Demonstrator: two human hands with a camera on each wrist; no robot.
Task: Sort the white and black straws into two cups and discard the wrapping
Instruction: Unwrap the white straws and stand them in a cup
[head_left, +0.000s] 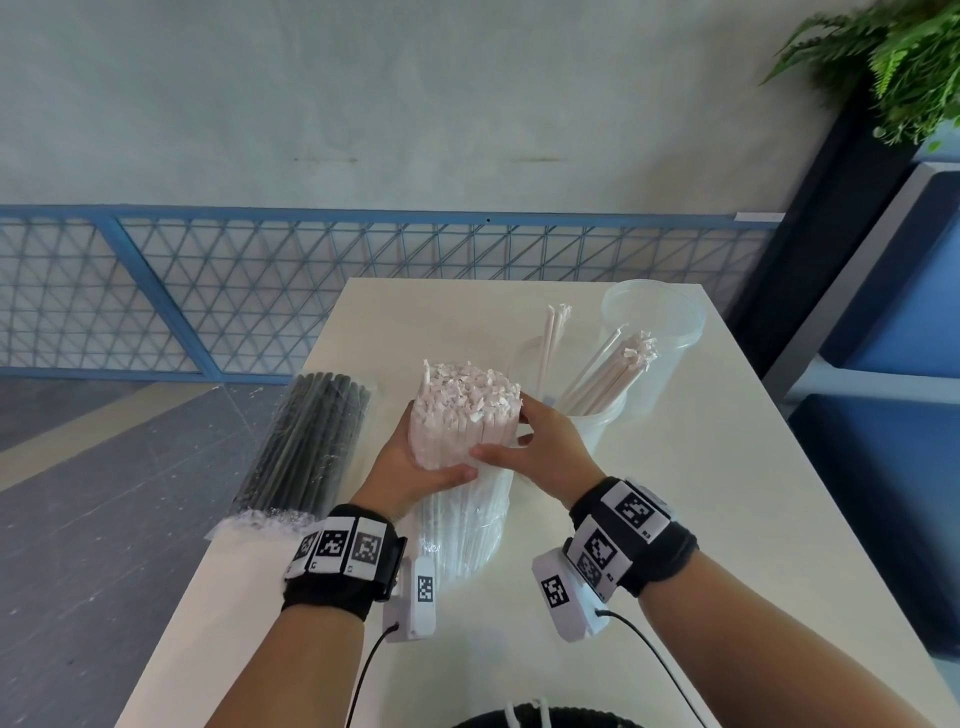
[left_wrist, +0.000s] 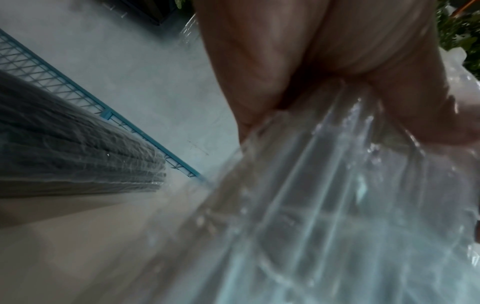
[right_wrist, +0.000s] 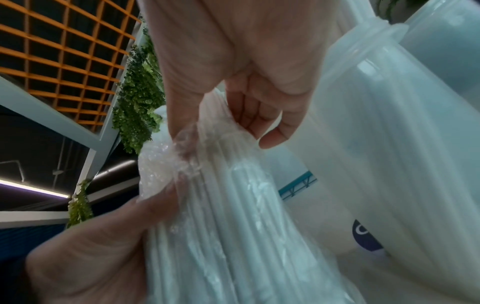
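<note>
A thick bundle of white straws (head_left: 464, 410) stands tilted at the table's middle, its top sticking out of a clear plastic wrapping (head_left: 462, 525). My left hand (head_left: 415, 462) grips the bundle from the left. My right hand (head_left: 530, 447) holds it from the right, thumb and fingers pinching the wrapping's bunched edge (right_wrist: 182, 156). A wrapped pack of black straws (head_left: 306, 441) lies to the left, and shows again as the black pack (left_wrist: 67, 148). Behind my right hand a clear cup (head_left: 597, 415) holds several white straws (head_left: 613, 371).
A second clear cup (head_left: 654, 317) stands at the back right of the white table (head_left: 701, 493). A blue mesh railing (head_left: 208, 291) runs behind the table. Blue seating (head_left: 893, 322) and a plant (head_left: 904, 57) are to the right.
</note>
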